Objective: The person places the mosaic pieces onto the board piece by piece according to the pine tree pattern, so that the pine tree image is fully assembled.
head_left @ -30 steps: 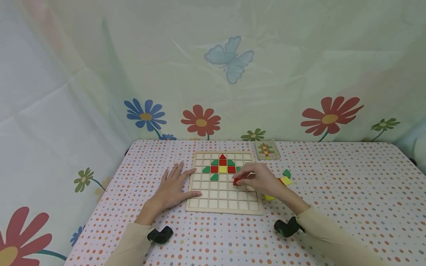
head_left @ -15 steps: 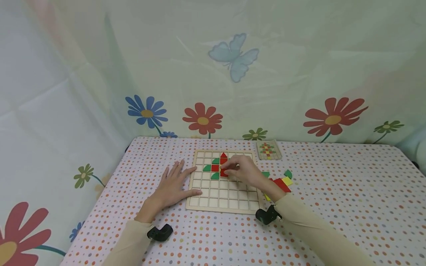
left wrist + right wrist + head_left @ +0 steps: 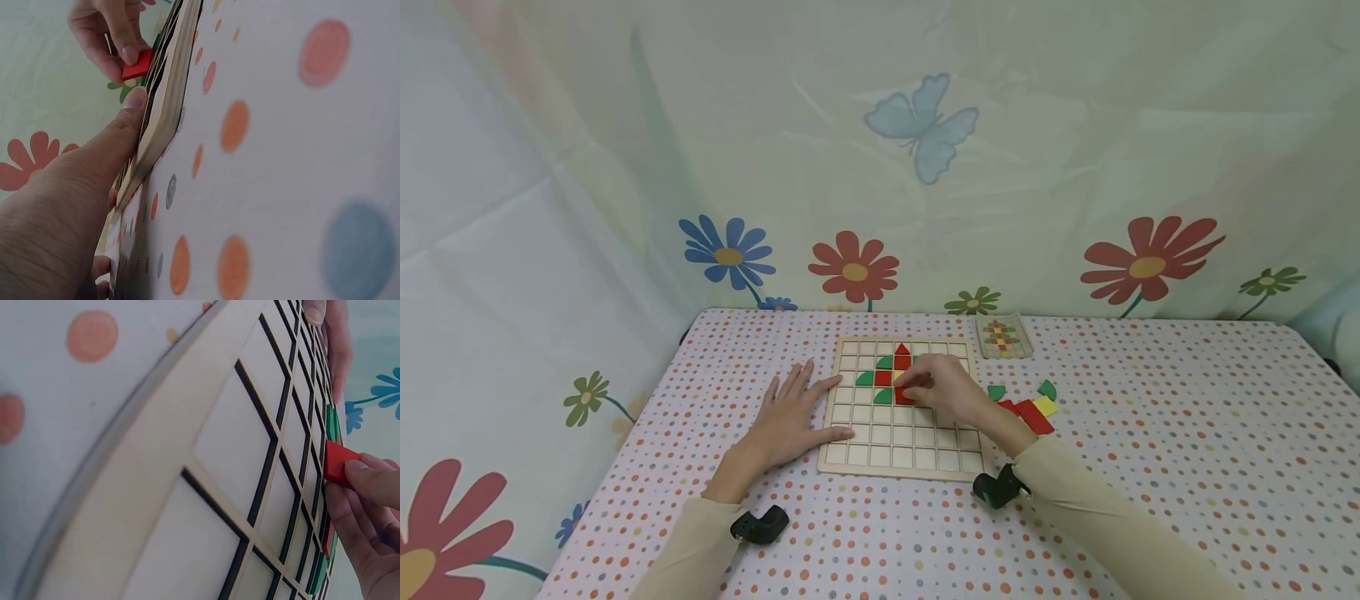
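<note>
A wooden grid board lies on the dotted tablecloth, with red, green and yellow tiles set in its upper middle cells. My right hand pinches a red square tile between thumb and fingers. In the left wrist view this red tile is tilted against the board; the head view shows it just below the yellow tile, right of a green quarter-round tile. Tiles on the right half of the pattern are mostly hidden behind the right hand. My left hand rests with spread fingers at the board's left edge, thumb on the frame.
Right of the board lie loose tiles: a green quarter-round, another green piece, red tiles and a yellow one. A pattern card lies behind the board's right corner. A flowered cloth backdrop rises behind the table.
My right hand has carried the red tile left and slightly up, from the board's right side to the middle column. In the last half second it barely moves. The left hand stays put.
</note>
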Available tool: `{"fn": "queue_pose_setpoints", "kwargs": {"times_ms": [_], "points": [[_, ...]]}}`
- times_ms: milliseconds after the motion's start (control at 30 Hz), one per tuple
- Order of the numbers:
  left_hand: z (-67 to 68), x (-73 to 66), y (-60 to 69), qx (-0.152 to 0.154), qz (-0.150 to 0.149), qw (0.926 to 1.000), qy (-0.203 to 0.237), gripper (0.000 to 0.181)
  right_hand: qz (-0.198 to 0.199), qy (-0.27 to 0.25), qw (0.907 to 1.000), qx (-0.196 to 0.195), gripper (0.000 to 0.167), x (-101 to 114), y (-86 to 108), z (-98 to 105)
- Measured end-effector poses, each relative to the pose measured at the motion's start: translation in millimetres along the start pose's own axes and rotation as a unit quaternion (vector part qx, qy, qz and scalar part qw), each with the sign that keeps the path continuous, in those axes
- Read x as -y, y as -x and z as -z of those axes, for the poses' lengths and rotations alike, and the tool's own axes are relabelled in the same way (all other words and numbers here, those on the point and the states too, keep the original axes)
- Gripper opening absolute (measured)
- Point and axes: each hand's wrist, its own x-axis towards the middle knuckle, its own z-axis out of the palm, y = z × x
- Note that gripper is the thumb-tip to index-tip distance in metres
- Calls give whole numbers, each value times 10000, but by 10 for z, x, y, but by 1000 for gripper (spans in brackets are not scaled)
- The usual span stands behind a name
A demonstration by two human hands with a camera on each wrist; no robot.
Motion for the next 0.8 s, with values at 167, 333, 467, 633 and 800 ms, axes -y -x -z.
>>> {"fn": "queue_pose_setpoints", "kwargs": {"times_ms": [167, 333, 467, 633, 800], "points": [[3, -2, 9, 21, -11, 10000, 42, 91, -71, 8, 10000, 38, 13, 16, -14, -18], [2, 9, 9, 13, -43, 10000, 55, 91, -92, 113, 9999, 94, 14, 13, -47, -17], [20, -4, 20, 8, -48, 10000, 75, 90, -159, 216, 9995, 165, 14, 36, -63, -3], [40, -22, 36, 40, -30, 9999, 127, 90, -268, 315, 9988, 248, 14, 65, -71, 14], [22, -5, 26, 22, -33, 10000, 81, 90, -280, 436, 9983, 262, 14, 90, -67, 9]]}}
